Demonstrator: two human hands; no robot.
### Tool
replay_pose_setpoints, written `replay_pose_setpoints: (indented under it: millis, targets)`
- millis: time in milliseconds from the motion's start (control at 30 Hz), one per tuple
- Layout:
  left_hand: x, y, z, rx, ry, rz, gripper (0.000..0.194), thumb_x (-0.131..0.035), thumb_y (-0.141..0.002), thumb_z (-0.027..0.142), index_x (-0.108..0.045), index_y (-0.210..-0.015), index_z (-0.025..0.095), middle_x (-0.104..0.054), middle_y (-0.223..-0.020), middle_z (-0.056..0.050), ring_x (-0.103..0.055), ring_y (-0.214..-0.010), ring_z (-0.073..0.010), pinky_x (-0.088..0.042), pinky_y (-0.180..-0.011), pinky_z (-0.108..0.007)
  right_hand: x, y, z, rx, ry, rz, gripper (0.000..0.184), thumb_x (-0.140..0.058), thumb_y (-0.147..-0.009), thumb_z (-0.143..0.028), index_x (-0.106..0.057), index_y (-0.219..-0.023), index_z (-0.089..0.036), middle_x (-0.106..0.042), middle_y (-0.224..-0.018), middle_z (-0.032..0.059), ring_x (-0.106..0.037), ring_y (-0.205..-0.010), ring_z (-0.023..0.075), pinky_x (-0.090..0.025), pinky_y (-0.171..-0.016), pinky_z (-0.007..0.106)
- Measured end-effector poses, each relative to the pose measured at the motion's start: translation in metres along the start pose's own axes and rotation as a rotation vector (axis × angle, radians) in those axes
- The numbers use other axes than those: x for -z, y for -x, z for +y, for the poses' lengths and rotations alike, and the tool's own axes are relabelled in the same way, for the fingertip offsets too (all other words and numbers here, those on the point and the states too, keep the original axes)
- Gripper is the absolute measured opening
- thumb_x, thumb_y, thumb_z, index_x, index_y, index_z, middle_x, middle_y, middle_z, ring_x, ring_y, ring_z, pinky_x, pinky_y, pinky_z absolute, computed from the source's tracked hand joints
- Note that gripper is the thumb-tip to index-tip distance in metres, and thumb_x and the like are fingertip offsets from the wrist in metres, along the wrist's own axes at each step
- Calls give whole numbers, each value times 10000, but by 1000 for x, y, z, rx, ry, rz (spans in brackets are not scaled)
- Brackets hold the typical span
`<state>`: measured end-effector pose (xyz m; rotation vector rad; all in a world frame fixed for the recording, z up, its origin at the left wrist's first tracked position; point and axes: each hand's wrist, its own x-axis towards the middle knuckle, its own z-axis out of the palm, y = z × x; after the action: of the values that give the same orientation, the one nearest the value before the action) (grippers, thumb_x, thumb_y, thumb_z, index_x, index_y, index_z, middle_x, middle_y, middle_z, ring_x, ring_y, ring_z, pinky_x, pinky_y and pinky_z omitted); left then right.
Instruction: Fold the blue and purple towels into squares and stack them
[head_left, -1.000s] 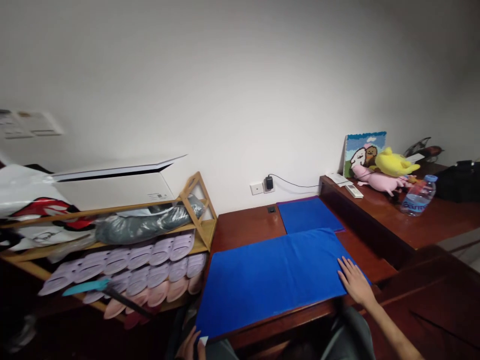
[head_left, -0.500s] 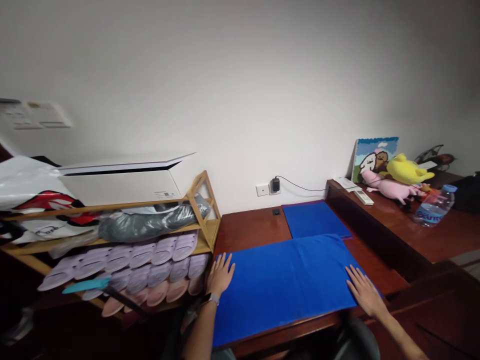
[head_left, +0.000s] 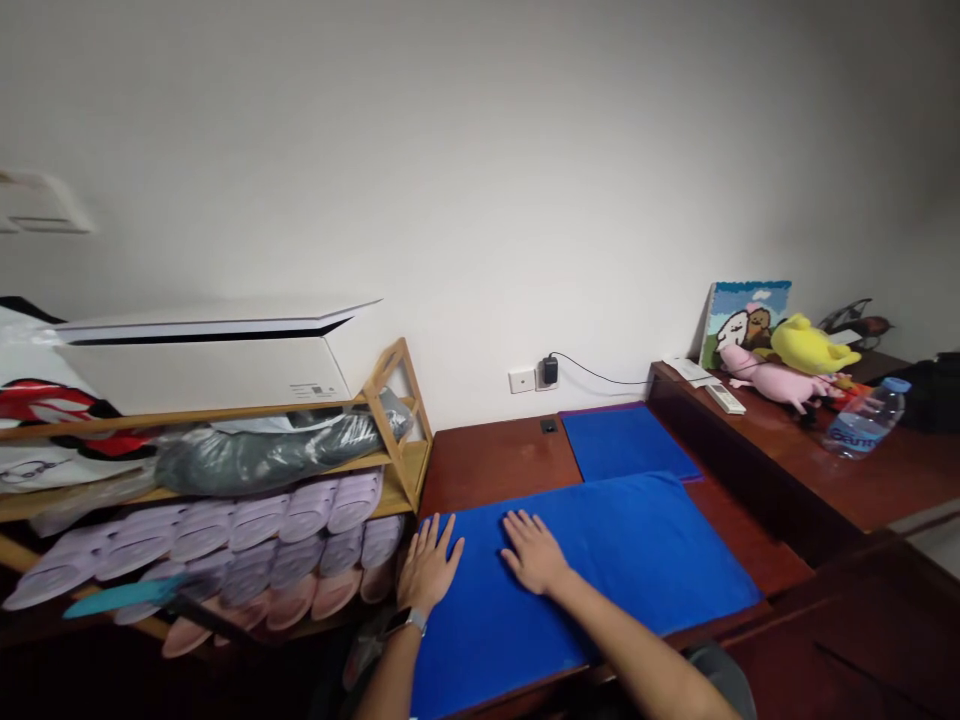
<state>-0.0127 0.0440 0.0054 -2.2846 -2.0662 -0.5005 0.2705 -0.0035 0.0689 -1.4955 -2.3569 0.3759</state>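
A blue cloth [head_left: 622, 560] lies spread flat over the front of the brown desk [head_left: 487, 463]. My left hand [head_left: 430, 563] rests on its left edge with the fingers spread, a watch [head_left: 407, 621] on the wrist. My right hand [head_left: 534, 553] lies flat on the cloth left of its middle, fingers stretched out and slightly apart. Neither hand grips anything. Behind the large cloth, near the wall, is a second, smaller folded blue cloth [head_left: 626, 442].
A wooden shoe rack [head_left: 409, 430] with several slippers [head_left: 255, 520] and a white box [head_left: 202, 375] stands left. On the raised surface [head_left: 817, 465] at right are a plastic bottle [head_left: 862, 425], a pink plush toy [head_left: 772, 378], a yellow plush toy [head_left: 810, 345] and a remote [head_left: 725, 399].
My right hand has moved left across the cloth, from its right edge to left of its middle. My left hand stays at the left edge. The view has shifted slightly.
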Motion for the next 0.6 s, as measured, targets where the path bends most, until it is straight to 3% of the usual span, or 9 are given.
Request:
replay_pose_setpoints:
  millis: [67,133,233,433,600]
  targets:
    - [-1,-1,-2,3,-12,3,677,-386,-1046,555,-482,-1637,239,-435,-1743,-125,-364,-1629,-343,-283,-1341,-559,-16,-20,-14,20,-13,-59,691,-324,-1131,-560,-353,-1713,-189,-331,-1753,89,-261,-1653,280,-214,-1358,505]
    - [-2,-1,-3,3,-25,3,695,-384,-1041,570,-481,-1637,225,-432,-1743,-138,-366,-1627,-349,-294,-1336,-562,-18,-21,3,3,-6,-68,701,-297,-1133,-578,-327,-1722,-198,-304,-1764,83,-240,-1659,269,-185,-1364,501]
    - [-3,-3,-6,-7,-48,3,707,-371,-1043,575,-472,-1641,212,-420,-1746,-153,-365,-1628,-350,-307,-1328,-565,4,2,66,-124,48,-36,699,-259,-1135,-555,-303,-1729,-187,-276,-1771,87,-212,-1667,267,-153,-1365,509]
    - [-4,-7,-12,-22,-71,-16,696,-371,-1043,523,-462,-1643,182,-378,-1757,-188,-363,-1629,-358,-307,-1324,-581,82,65,220,-474,231,-34,689,-213,-1125,-484,-243,-1744,-183,-197,-1798,59,-151,-1681,246,-112,-1363,493]
    - [-6,-10,-20,-18,-90,-19,676,-375,-1041,520,-479,-1633,210,-412,-1747,-156,-389,-1619,-340,-337,-1313,-579,109,97,302,-682,245,-13,706,-181,-1117,-480,-194,-1754,-175,-159,-1811,49,-128,-1684,228,-119,-1361,460]
